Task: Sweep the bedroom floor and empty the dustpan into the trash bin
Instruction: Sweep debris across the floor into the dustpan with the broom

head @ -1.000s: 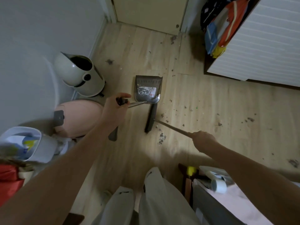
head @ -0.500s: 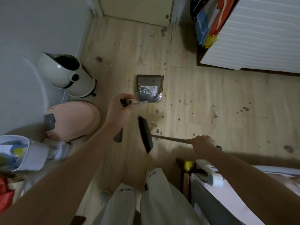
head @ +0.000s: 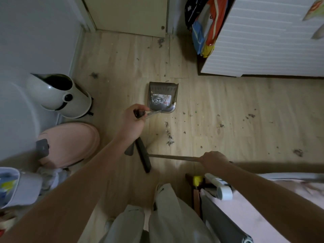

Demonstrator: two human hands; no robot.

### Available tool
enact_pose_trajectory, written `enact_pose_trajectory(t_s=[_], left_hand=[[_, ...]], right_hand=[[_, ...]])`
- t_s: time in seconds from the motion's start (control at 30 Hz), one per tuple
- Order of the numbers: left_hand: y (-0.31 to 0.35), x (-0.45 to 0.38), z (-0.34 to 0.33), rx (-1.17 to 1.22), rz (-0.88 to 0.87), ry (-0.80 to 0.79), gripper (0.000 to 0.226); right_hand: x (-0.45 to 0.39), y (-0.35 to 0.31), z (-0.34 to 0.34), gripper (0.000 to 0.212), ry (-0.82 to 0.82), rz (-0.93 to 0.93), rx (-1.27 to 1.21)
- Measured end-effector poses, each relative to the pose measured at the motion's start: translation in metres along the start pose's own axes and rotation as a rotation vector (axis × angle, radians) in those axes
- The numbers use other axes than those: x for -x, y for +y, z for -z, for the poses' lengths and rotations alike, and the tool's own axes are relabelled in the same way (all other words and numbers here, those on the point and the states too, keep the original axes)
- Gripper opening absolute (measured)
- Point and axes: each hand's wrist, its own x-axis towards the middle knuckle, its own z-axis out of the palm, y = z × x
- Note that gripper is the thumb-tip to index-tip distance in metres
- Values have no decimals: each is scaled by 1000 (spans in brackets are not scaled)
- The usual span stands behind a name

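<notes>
A dark dustpan with grey dirt and scraps in it rests on the wooden floor. My left hand grips its long handle just behind it. My right hand holds the broom stick. The black broom head lies on the floor near my feet, below my left wrist. A small heap of dust lies between the broom head and the dustpan. A white trash bin with an open dark mouth stands by the left wall.
A pink round lid lies below the bin. A white cabinet with colourful bags beside it stands at the upper right. A closed door is at the top. Dust specks scatter rightward. A bed edge is at the lower right.
The broom head has been pulled back from the dustpan towards my feet and to the left. The small dust heap is now uncovered. The dustpan and my left hand have stayed in place.
</notes>
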Motion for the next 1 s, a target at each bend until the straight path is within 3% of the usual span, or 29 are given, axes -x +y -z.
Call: enact_pose_trajectory(t_s=[0.13,0.27,0.47,0.63,0.73,0.83,1.0], left_hand=[[8,-1,-10,13,-14,6,18],[9,0,-27,-23,-4,-81,21],[22,-4,-46,-28,-5,-92,25],[34,-4,-63,-11,-54,-128,38],[44,-3,-72,-5,-72,-131,31],[52,-2,-80,-11,-95,-156,27],[47,-3,-91,-12,-100,-194,30]], right_hand=[[-6,-9,-14,26,-29,-80,58],[9,23,-37,33,-82,-233,-7],[28,66,-35,36,-29,-372,-67],[61,94,-25,43,-7,-311,-12],[66,89,-26,47,4,-222,35],[59,79,-35,41,2,-131,122],[41,52,-58,30,-87,-152,107]])
